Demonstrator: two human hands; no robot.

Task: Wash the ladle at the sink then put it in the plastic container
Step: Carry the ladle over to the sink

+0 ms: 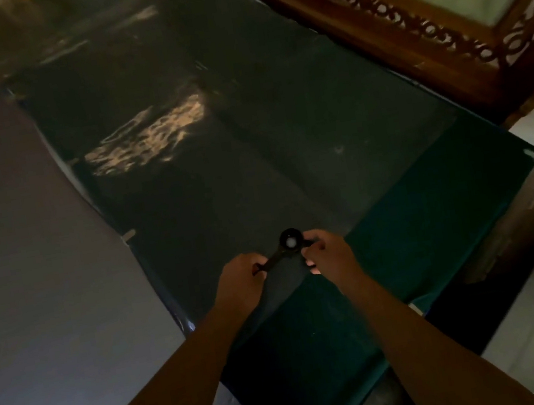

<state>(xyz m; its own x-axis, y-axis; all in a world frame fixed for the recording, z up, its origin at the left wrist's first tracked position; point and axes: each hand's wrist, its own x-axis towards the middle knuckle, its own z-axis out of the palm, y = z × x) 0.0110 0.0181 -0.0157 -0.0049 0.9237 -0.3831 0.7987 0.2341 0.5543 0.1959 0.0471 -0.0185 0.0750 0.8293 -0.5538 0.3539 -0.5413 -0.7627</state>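
Dim green basin (400, 224) stretches far ahead of us; our left hand (240, 275) grips the black ladle (286, 246) handle; our right hand (326, 252) pinches its bowl; open water beyond.

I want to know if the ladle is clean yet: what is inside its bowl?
A small pale blob, perhaps foam or glare, sits in the ladle bowl. The right hand covers its far side; the left hand covers the handle end.
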